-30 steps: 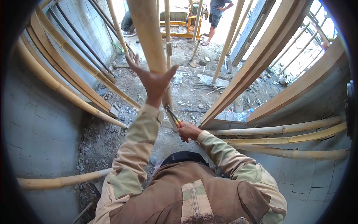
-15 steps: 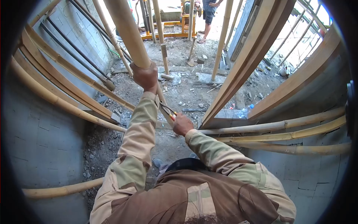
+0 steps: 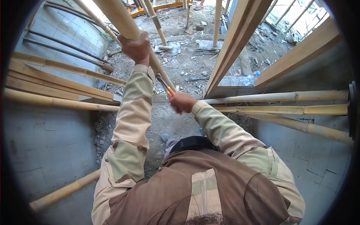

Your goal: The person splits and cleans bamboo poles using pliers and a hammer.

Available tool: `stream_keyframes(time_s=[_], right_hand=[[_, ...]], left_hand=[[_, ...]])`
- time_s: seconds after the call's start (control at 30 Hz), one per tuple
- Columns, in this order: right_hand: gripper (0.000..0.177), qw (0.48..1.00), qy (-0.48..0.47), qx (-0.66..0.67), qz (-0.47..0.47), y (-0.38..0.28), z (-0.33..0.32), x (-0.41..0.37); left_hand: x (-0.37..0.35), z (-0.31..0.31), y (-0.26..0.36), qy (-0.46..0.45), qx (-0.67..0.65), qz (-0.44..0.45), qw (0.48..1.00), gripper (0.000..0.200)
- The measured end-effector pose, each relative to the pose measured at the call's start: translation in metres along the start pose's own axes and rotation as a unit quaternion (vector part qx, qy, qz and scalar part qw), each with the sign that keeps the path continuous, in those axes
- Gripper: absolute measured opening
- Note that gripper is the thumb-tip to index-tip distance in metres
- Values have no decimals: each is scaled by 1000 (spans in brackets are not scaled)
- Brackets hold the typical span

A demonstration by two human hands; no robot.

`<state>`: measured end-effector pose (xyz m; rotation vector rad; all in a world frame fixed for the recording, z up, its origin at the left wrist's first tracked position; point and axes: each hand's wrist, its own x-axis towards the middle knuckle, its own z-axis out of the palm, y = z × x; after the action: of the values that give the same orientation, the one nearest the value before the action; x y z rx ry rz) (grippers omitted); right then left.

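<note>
A thick bamboo pole [image 3: 117, 18] slants from the upper left down toward the middle of the head view. Around it, at its upper part, the fingers of my left hand [image 3: 135, 47] are closed, with the arm stretched forward. My right hand [image 3: 182, 102] is shut on the handles of a pair of pliers [image 3: 165, 85] with red and yellow grips. The dark head of the pliers is right at the side of the pole, below my left hand. Part of the pole's lower length is hidden behind my left wrist and sleeve.
Bamboo poles [image 3: 262, 98] run along the block wall [image 3: 296, 153] on the right, and others line the left side. A wooden frame post [image 3: 240, 41] rises right of centre. A plastic bottle [image 3: 252, 78] lies beside it. Rubble covers the ground [image 3: 180, 63].
The view has tilted downward, so the person at the back is mostly out of frame. The pliers in my right hand now meet the pole at a steeper angle; my left hand keeps its grip.
</note>
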<state>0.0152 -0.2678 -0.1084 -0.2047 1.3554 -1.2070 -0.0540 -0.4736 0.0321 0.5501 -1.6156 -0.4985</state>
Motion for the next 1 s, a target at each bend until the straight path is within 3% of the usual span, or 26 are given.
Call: stream_keyframes(time_s=[0.03,0.1,0.13,0.17,0.2,0.23,0.27,0.3,0.33,0.37,0.4,0.43,0.47,0.5,0.53,0.6,0.67,0.7,0.77,0.8,0.83,0.9,0.93,0.97,1.0], right_hand=[[13,1000,2,8,-2,5,1,0],[20,943,-113,314,10,16,4,0],[24,988,-77,137,-7,16,-7,1],[24,986,-76,146,-8,22,-8,1],[25,965,168,-170,-103,24,-7,-2],[28,782,386,-457,-174,19,-3,-14],[38,842,310,-430,-100,5,-5,-21],[38,843,312,-428,-98,8,-12,-17],[35,917,150,-361,-79,10,-21,-12],[33,981,-5,-170,-92,31,-25,-22],[32,987,-151,33,-41,49,-28,-35],[33,903,-259,342,-25,82,-30,-74],[33,909,-246,334,-32,87,-47,-92],[33,939,-155,305,-42,92,-62,-106],[33,954,-53,291,-49,105,-72,-122],[30,971,117,202,-57,145,-114,-142],[22,944,128,304,-11,164,-154,-159],[22,949,190,251,26,172,-169,-163],[9,953,277,56,111,194,-200,-148],[10,929,347,-63,113,212,-221,-130],[25,878,387,-269,84,223,-244,-110],[33,847,373,-341,167,204,-278,-74],[30,822,436,-327,167,207,-293,-51],[31,822,405,-357,179,199,-311,-34],[30,804,444,-349,186,197,-327,-15]], left_hand=[[-2,3,2,-6,4,7,1000,52],[-3,12,7,-13,-10,-1,1000,52],[-8,12,9,-19,-17,-14,1000,52],[-9,13,11,-28,-18,-12,999,52],[-8,15,10,-12,5,8,1000,52],[-9,17,8,1,27,28,999,52],[-10,23,6,-8,-22,4,1000,51],[-11,23,8,-11,-23,4,1000,51],[-12,25,12,-15,-8,23,1000,50],[-10,27,15,-17,8,41,999,50],[-1,24,0,-21,-5,-55,998,48],[19,29,-31,-25,-26,-153,988,47],[36,15,-73,-5,-49,-185,981,35],[58,22,-146,31,9,-251,968,35],[74,-3,-189,-37,57,-230,971,32],[69,-34,-164,19,98,-138,985,38],[72,-48,-184,35,36,-108,993,38],[68,-56,-171,23,-21,-153,988,33],[58,-73,-149,21,-42,-125,991,31],[56,-79,-143,28,-74,-88,993,28],[53,-87,-145,24,-73,-86,993,28],[53,-99,-147,9,-48,-71,996,32],[47,-104,-124,-11,-6,-113,993,34],[43,-112,-115,-16,15,-131,991,34],[39,-120,-106,-22,37,-148,988,34]])
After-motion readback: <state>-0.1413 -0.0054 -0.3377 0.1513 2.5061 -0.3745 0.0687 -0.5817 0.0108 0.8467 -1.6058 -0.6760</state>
